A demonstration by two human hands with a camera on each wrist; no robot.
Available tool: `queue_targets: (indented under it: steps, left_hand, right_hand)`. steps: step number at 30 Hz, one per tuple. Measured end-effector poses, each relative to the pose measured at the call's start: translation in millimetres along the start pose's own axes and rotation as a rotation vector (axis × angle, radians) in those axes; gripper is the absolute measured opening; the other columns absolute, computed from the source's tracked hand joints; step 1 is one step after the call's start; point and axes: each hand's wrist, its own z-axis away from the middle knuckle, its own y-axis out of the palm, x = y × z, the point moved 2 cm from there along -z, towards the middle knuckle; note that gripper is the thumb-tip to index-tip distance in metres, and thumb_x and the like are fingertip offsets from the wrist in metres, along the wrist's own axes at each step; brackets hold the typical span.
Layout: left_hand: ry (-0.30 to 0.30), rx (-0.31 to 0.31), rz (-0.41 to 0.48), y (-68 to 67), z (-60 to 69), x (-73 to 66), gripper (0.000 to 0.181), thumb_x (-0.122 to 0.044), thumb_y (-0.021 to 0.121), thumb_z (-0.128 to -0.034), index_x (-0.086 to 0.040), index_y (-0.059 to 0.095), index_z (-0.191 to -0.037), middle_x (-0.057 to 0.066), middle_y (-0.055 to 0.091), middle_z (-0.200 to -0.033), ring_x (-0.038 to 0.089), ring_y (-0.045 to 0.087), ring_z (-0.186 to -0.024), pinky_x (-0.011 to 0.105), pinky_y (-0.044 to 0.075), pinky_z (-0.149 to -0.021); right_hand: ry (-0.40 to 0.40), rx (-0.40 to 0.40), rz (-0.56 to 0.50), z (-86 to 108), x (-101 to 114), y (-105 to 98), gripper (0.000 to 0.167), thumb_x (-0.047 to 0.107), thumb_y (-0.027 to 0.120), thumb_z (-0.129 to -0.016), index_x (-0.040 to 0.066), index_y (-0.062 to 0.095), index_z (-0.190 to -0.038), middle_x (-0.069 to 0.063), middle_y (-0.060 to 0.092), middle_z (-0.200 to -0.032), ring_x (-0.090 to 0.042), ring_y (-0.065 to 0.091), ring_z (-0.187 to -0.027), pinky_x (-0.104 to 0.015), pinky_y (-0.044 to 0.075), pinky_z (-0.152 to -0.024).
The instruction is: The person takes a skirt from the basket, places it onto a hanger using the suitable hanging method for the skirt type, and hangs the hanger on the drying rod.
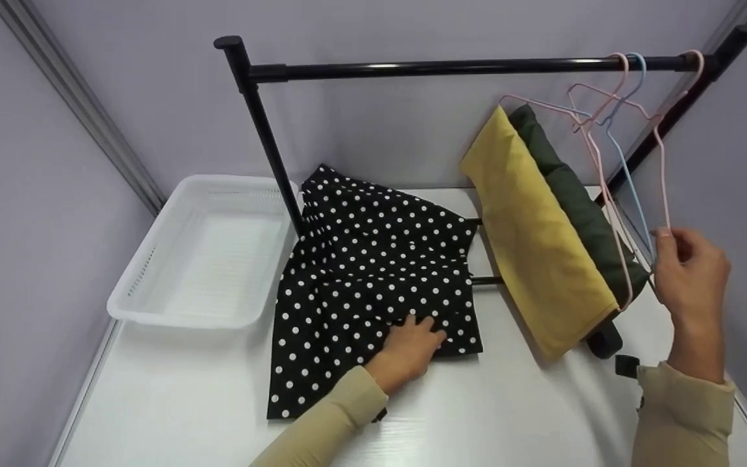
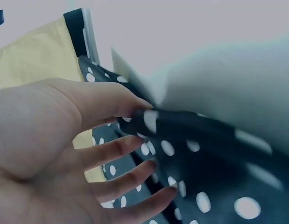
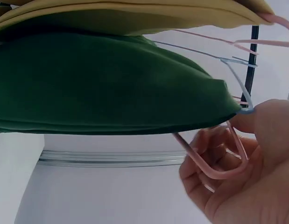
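Note:
A black skirt-like cloth with white polka dots [image 1: 380, 259] lies spread over the table and the rack's base; its exact kind is unclear. My left hand [image 1: 409, 347] rests on its near part, fingers spread. In the left wrist view, the thumb [image 2: 111, 100] touches a raised fold and the other fingertips lie against the fabric. At the right, my right hand [image 1: 694, 275] grips the lower corner of the rightmost pink hanger [image 1: 663, 175]. That hanger's bent corner [image 3: 223, 173] passes between the curled fingers in the right wrist view.
A yellow garment [image 1: 535, 240] and a dark green garment [image 1: 574, 188] hang on a pink hanger [image 1: 597, 155] and a blue hanger [image 1: 626, 162]. A black rack [image 1: 445, 68] carries all the hangers. Left of it stands a white plastic basket [image 1: 130, 311].

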Motion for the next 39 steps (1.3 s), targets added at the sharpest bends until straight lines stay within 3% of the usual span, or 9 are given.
queue_targets:
  steps: [6,14,18,22,29,39]
  left_hand:
    - [0.007,0.061,0.097,-10.4,7.7,12.2,0.047,-0.008,0.073,-0.0884,-0.024,0.067,-0.133,0.002,0.059,-0.131,0.027,0.055,-0.120,0.050,0.054,-0.096]
    - [0.022,0.141,0.173,-9.9,5.4,18.3,0.049,-0.035,0.074,-0.0924,-0.024,0.063,-0.139,0.002,0.055,-0.132,0.023,0.050,-0.114,0.046,0.051,-0.097]
    - [0.018,0.133,0.171,-6.4,2.9,21.8,0.047,-0.031,0.078,-0.0890,-0.026,0.066,-0.134,0.001,0.056,-0.130,0.022,0.049,-0.113,0.047,0.052,-0.095]
    - [0.008,0.128,0.169,-1.4,2.6,22.1,0.054,-0.023,0.084,-0.0824,-0.028,0.065,-0.133,0.003,0.054,-0.135,0.025,0.047,-0.119,0.055,0.050,-0.098]
    - [0.000,0.125,0.158,3.4,1.0,22.0,0.059,-0.021,0.085,-0.0802,-0.031,0.064,-0.134,0.002,0.053,-0.136,0.026,0.046,-0.121,0.058,0.048,-0.100]
    - [-0.016,0.137,0.169,0.8,-1.1,22.7,0.062,-0.019,0.084,-0.0804,-0.029,0.062,-0.137,0.004,0.051,-0.143,0.029,0.045,-0.127,0.062,0.044,-0.104]
  right_hand:
    - [-0.082,-0.126,-0.138,-1.9,-1,-2,0.032,0.022,0.056,-0.105,-0.002,0.074,-0.117,0.020,0.055,-0.073,-0.001,0.047,-0.062,-0.014,0.036,-0.056]
    - [-0.156,-0.264,-0.131,0.6,2,-5,0.027,0.013,0.058,-0.103,0.007,0.075,-0.123,0.027,0.051,-0.070,0.003,0.043,-0.059,-0.009,0.035,-0.055]
    - [-0.163,-0.287,-0.158,3.1,6,-5,0.027,0.009,0.059,-0.102,0.010,0.076,-0.123,0.031,0.056,-0.078,0.004,0.049,-0.068,-0.010,0.040,-0.061]
    - [-0.176,-0.286,-0.179,5.7,8,-4,0.025,0.007,0.060,-0.101,0.008,0.076,-0.121,0.035,0.060,-0.090,0.004,0.054,-0.075,-0.011,0.043,-0.066]
    - [-0.201,-0.307,-0.184,7.7,11,-8,0.024,0.011,0.061,-0.102,0.012,0.077,-0.119,0.028,0.064,-0.092,0.004,0.052,-0.071,-0.009,0.041,-0.061]
    - [-0.221,-0.353,-0.198,33.9,46,-20,0.026,0.009,0.058,-0.103,0.010,0.076,-0.121,0.026,0.062,-0.091,0.004,0.053,-0.075,-0.009,0.043,-0.067]
